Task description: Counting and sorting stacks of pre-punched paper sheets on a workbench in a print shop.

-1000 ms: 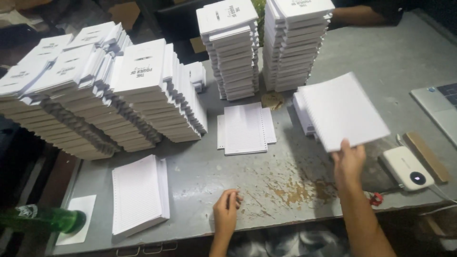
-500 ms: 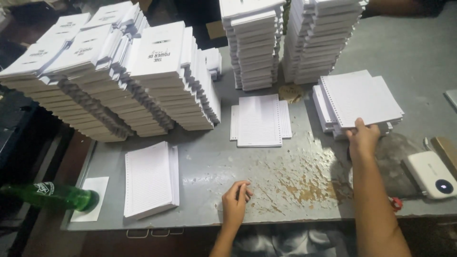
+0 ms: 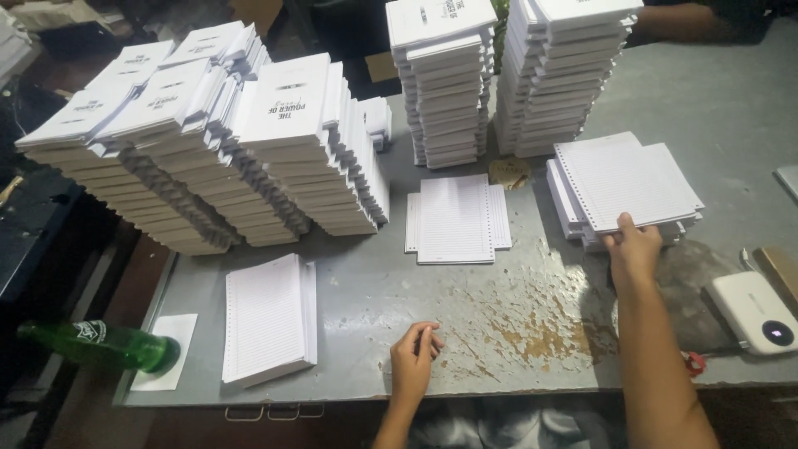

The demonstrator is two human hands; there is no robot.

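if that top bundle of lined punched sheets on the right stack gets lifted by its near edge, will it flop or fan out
Probably flops: the lined sheets look thin and unbound. They may fan out, since the right hand grips only the near edge. Likely light, being a thin bundle.

Single head-worn view, looking steeply down, close over grey table (image 3: 698, 108)

White lined sheets (image 3: 633, 181), green bottle (image 3: 100, 345), grey table (image 3: 706, 108).

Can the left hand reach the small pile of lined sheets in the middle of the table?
Probably yes. The left hand rests on bare table just in front of the pile of lined sheets, and nothing lies between them.
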